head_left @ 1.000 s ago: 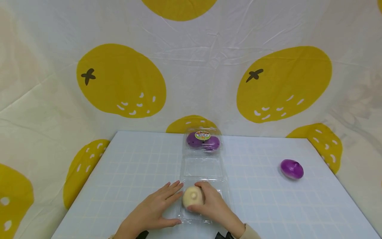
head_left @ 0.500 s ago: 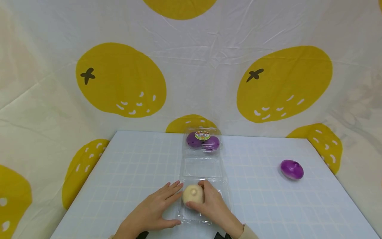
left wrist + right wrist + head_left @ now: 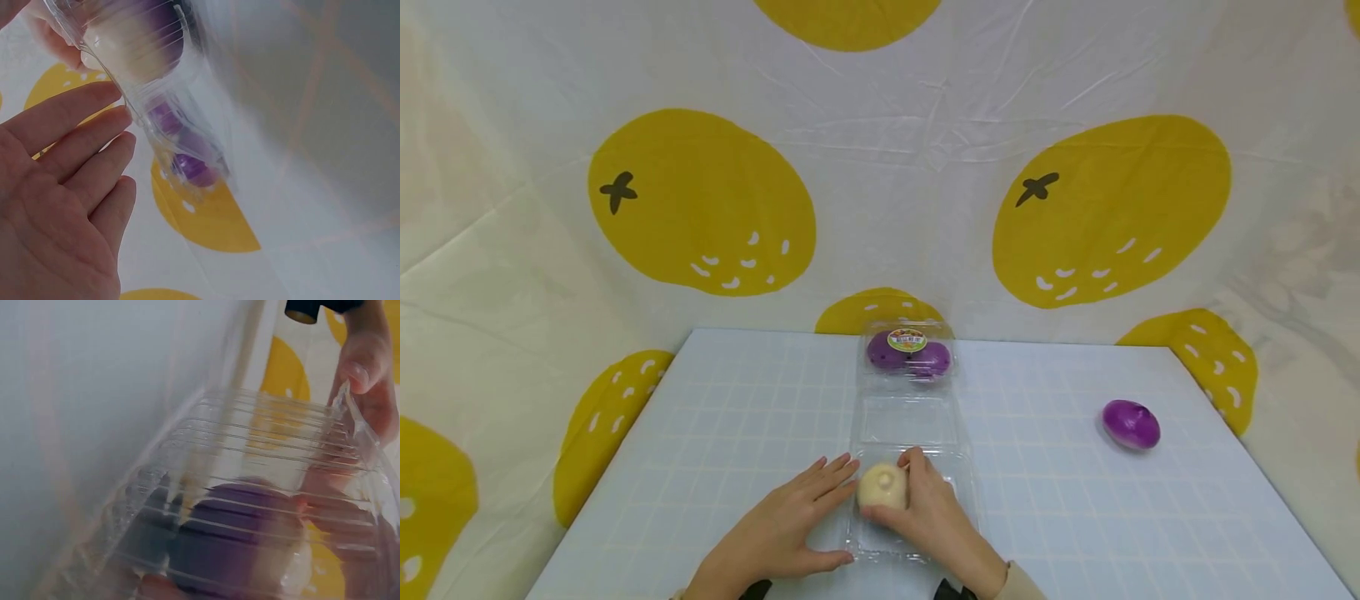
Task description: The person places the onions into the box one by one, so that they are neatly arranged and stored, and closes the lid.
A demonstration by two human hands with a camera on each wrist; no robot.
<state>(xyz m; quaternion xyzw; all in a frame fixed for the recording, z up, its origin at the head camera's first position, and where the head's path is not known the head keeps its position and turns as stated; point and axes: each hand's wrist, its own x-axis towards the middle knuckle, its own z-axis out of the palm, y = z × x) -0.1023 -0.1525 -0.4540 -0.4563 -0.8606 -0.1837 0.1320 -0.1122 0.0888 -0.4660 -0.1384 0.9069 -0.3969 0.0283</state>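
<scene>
In the head view, my right hand (image 3: 936, 510) grips a round turnip-like vegetable (image 3: 881, 487), its cream end with a small nub facing up. Its other half is purple, as the left wrist view shows through clear plastic. The vegetable is inside the near half of an open clear plastic clamshell box (image 3: 880, 547), whose ridged wall (image 3: 269, 428) fills much of the right wrist view. Beside the box's left edge is my left hand (image 3: 790, 518), fingers straight and spread, fingertips (image 3: 119, 115) right at the rim.
Behind the box's flat lid (image 3: 908, 421) stands another clear box (image 3: 908, 375) holding purple vegetables (image 3: 887, 356) under an oval label. A loose purple vegetable (image 3: 1131, 424) lies on the table (image 3: 752, 417) at the right. A fruit-patterned cloth (image 3: 910, 208) hangs along the table's back edge.
My right hand's fingers and thumb have shifted slightly around the vegetable, which has turned a little inside the box. My left hand has stayed in place.
</scene>
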